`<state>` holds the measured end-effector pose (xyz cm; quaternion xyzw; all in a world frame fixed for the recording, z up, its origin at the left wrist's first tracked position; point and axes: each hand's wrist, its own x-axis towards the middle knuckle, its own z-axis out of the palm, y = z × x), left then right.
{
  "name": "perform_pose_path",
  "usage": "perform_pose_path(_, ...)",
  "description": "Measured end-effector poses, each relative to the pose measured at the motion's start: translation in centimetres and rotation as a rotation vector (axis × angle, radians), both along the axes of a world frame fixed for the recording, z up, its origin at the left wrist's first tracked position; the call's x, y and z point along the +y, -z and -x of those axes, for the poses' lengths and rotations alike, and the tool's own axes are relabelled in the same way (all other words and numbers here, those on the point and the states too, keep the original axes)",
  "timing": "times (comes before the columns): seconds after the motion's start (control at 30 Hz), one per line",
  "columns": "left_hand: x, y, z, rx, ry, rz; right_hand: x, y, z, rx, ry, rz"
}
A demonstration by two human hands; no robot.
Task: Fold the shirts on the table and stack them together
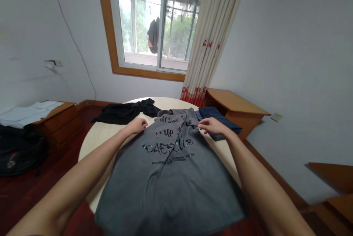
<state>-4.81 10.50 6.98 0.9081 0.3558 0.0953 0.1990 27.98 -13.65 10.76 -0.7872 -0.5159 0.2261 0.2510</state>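
A dark grey T-shirt (pixel 165 184) with black lettering lies spread over a round table, its neck end toward the window and its hem hanging over the near edge. My left hand (pixel 139 125) is closed at the shirt's left side near the shoulder, fingertips on the cloth. At the opposite side, my right hand (pixel 213 125) pinches the shirt's edge by the right shoulder, where the fabric is bunched. Creases run down the front between the two hands.
On the pale round table (pixel 91 144) lie a crumpled black garment (pixel 121 113) and folded dark blue clothing (pixel 217 116). A wooden desk (pixel 234 100) stands at the back right beside the curtain (pixel 211 41). A black bag (pixel 19 151) and a wooden cabinet (pixel 64 122) are at left.
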Motion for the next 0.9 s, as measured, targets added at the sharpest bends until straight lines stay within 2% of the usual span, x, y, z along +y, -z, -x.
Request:
perform_pose_path(0.1,1.5,2.4,-2.0,0.017,-0.077,-0.111,4.8,2.3,-0.9,-0.309,0.068,-0.018)
perform_pose_path(0.2,2.5,3.6,-3.9,0.06,-0.069,-0.182,8.3,3.8,-2.1,-0.493,0.142,0.051)
perform_pose_path(0.3,3.3,4.2,-6.3,0.143,-0.053,-0.197,11.1,4.9,-3.2,-0.531,0.15,0.145)
perform_pose_path(0.43,3.5,4.9,-9.6,0.2,-0.134,-0.052,14.1,6.1,-4.0,-0.5,0.264,0.24)
perform_pose_path(0.53,3.2,5.5,-11.6,0.155,-0.185,0.038,15.8,6.9,-4.3,-0.474,0.366,0.247)
perform_pose_path(0.6,3.1,5.8,-12.2,0.073,-0.154,0.057,16.6,7.3,-4.7,-0.444,0.394,0.226)
perform_pose_path(0.7,3.9,5.4,-12.0,-0.161,-0.031,0.159,16.9,6.6,-5.9,-0.411,0.353,0.114)
perform_pose_path(0.77,5.1,4.5,-11.2,-0.337,-0.029,0.251,16.4,5.1,-7.2,-0.397,0.32,-0.009)
perform_pose_path(0.83,6.5,2.8,-10.2,-0.474,-0.087,0.325,15.6,3.2,-8.7,-0.368,0.311,-0.102)
perform_pose_path(0.9,7.8,0.6,-9.4,-0.567,-0.098,0.403,14.7,1.4,-9.9,-0.316,0.298,-0.119)
